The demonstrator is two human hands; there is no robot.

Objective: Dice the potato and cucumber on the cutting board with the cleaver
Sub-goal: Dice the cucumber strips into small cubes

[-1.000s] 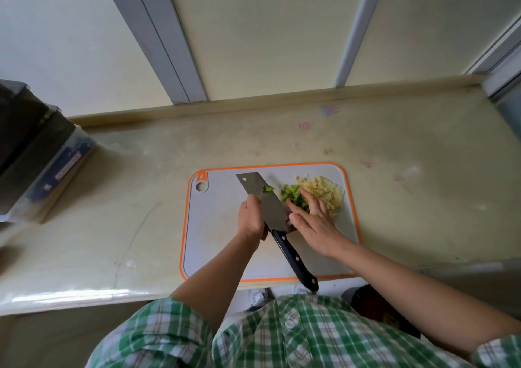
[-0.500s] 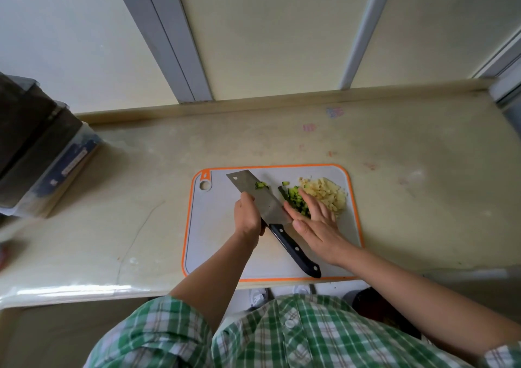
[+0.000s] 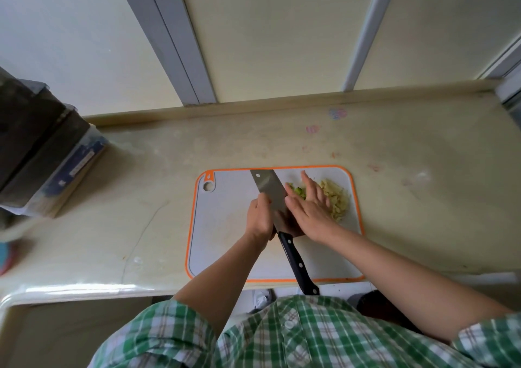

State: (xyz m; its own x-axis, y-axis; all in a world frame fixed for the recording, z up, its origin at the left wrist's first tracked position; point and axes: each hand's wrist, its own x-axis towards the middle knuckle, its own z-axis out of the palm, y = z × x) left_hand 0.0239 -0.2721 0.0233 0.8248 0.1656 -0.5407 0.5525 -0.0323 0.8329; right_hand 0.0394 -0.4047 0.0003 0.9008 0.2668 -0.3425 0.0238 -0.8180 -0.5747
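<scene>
A grey cutting board [image 3: 225, 240] with an orange rim lies on the counter. The cleaver [image 3: 266, 187] is tilted over it, tip toward the far edge, its black handle [image 3: 298, 266] free and pointing at me. My left hand [image 3: 260, 218] grips the blade by its spine near the heel. My right hand [image 3: 310, 206] lies with straight fingers against the blade's right face and over the green diced cucumber [image 3: 298, 192], hiding most of it. A pale heap of diced potato [image 3: 338, 201] sits just right of that hand.
A dark box-like stack [image 3: 42, 153] stands at the counter's left end. A raised ledge [image 3: 282, 105] runs along the back of the counter under the wall. The cleaver handle reaches past the counter's front edge [image 3: 84, 288]. A red and blue object [image 3: 5, 254] shows at the far left.
My right hand slid forward along the blade's face toward the far edge and now covers the cucumber. The green bit that sat on the blade is gone. My left hand keeps its grip.
</scene>
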